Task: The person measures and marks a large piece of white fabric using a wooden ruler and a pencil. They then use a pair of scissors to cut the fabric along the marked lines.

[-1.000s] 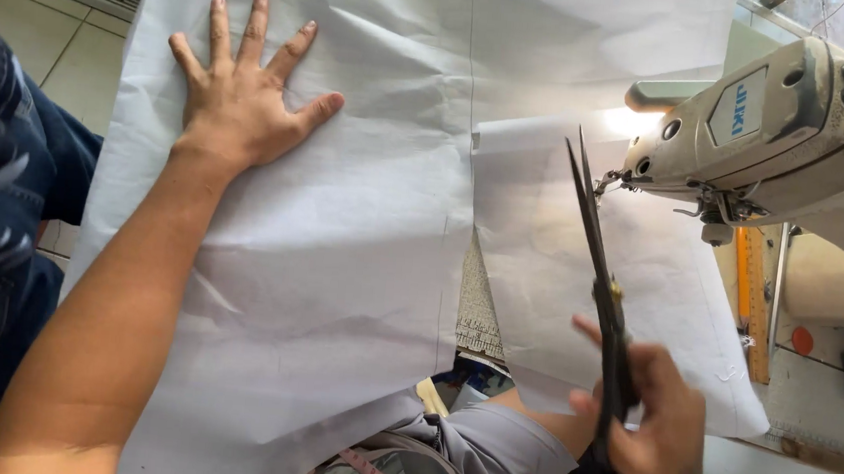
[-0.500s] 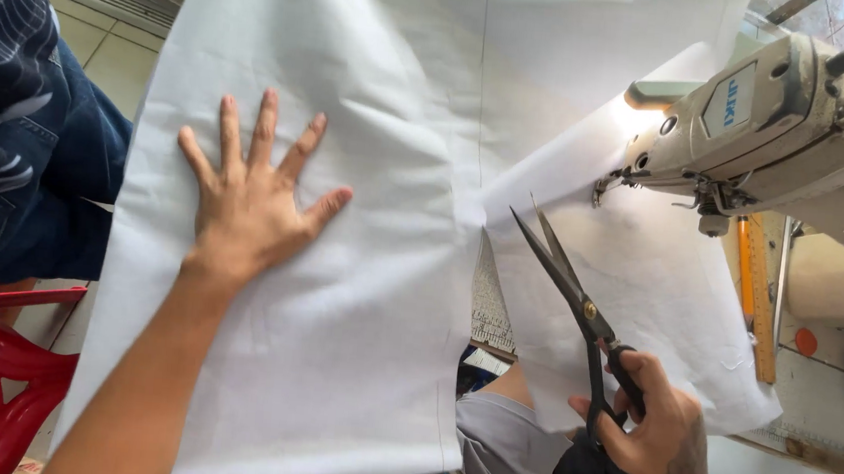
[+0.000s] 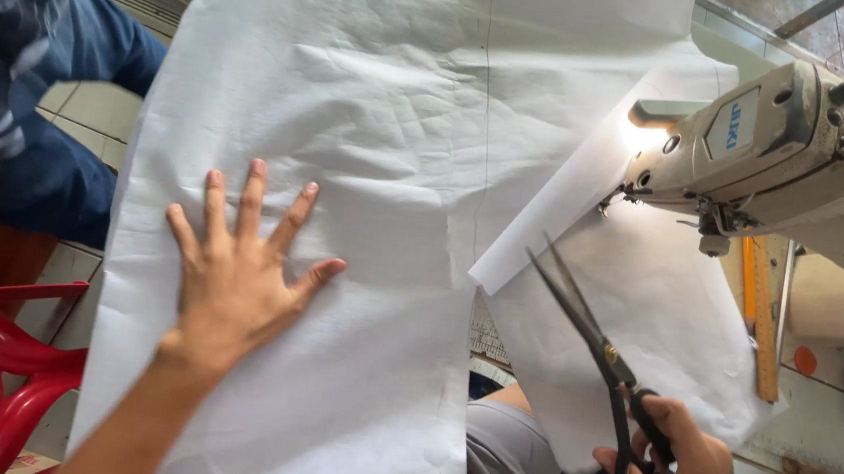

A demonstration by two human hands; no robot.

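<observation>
Two steel blades [image 3: 577, 309] (parted) near creased fabric [image 3: 372, 113].

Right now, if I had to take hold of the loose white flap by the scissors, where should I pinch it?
Probably the flap's free lower corner, coming from below left. It hangs clear of the sewing machine, ahead of the scissors in the right hand; the left hand lies flat on the main sheet.
</observation>
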